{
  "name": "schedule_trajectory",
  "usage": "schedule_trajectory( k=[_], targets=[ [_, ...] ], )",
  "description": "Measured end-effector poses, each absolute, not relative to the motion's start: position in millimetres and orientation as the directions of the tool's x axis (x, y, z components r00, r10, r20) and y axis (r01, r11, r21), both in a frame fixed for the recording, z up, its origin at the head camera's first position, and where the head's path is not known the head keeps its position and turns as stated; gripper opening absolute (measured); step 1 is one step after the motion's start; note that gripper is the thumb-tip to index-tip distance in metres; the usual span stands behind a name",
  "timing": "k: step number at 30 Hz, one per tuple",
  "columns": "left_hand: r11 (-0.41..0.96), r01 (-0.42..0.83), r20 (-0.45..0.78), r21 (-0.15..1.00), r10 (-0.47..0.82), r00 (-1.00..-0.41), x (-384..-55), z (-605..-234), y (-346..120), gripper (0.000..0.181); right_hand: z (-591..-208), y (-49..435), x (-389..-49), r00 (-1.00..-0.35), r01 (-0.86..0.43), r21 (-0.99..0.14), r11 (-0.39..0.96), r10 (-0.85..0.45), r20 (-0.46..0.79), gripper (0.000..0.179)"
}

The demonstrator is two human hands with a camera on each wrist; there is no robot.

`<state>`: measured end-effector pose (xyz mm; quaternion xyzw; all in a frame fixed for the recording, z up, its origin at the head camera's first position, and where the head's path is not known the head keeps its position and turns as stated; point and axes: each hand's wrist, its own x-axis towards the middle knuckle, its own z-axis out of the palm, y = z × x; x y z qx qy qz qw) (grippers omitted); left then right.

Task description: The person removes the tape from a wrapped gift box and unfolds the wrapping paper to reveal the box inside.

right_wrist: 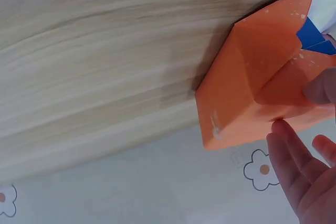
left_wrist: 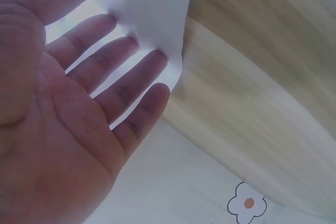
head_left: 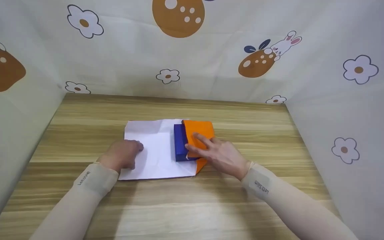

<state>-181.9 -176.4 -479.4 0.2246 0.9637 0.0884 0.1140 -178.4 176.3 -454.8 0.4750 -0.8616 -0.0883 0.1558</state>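
Note:
A sheet of paper, white on its inner face (head_left: pixel 158 143) and orange on its outer face (head_left: pixel 200 126), lies on the table. On its right part sits a dark blue box (head_left: pixel 179 141), partly covered by the folded orange flap. My right hand (head_left: pixel 225 157) rests on this flap, two fingers stretched over its top; in the right wrist view other fingertips touch the orange side. My left hand (head_left: pixel 120 155) is at the paper's left edge. Its fingers (left_wrist: pixel 118 93) are nearly straight, tips against the white paper, in the left wrist view.
The wood-grain table (head_left: pixel 165 206) extends around the paper. Pale curtains (head_left: pixel 122 56) printed with flowers, rabbits and orange fruit enclose it at the back and both sides.

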Motion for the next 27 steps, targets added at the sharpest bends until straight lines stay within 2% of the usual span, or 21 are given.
schedule_trajectory(
  k=[8,12,14,17,21,24,27],
  targets=[
    [0.885,0.399,-0.205,0.240,0.448,-0.870,-181,-475,-175,0.053,-432,197,-178,-0.442,-0.788,0.360,0.500,-0.866,0.235,0.037],
    [0.885,0.392,-0.213,0.249,0.445,-0.869,-181,-474,-175,0.056,-418,210,-180,-0.463,-0.745,0.364,0.559,-0.826,0.322,0.031],
    [0.889,0.378,-0.220,0.260,0.436,-0.873,-180,-473,-175,0.057,-413,216,-182,-0.509,-0.707,0.345,0.617,-0.783,0.357,0.035],
    [0.888,0.372,-0.218,0.271,0.432,-0.875,-180,-472,-176,0.058,-406,224,-184,-0.627,-0.614,0.298,0.731,-0.681,0.377,0.034],
    [0.881,0.387,-0.196,0.271,0.444,-0.874,-180,-473,-178,0.057,-397,233,-188,-0.790,-0.462,0.301,0.834,-0.541,0.287,0.033],
    [0.876,0.397,-0.182,0.273,0.452,-0.873,-180,-475,-178,0.057,-396,242,-192,-0.852,-0.421,0.331,0.844,-0.494,0.175,0.032],
    [0.876,0.397,-0.182,0.273,0.452,-0.873,-181,-476,-178,0.057,-402,252,-195,-0.876,-0.430,0.319,0.845,-0.476,0.079,0.031]
  ],
)
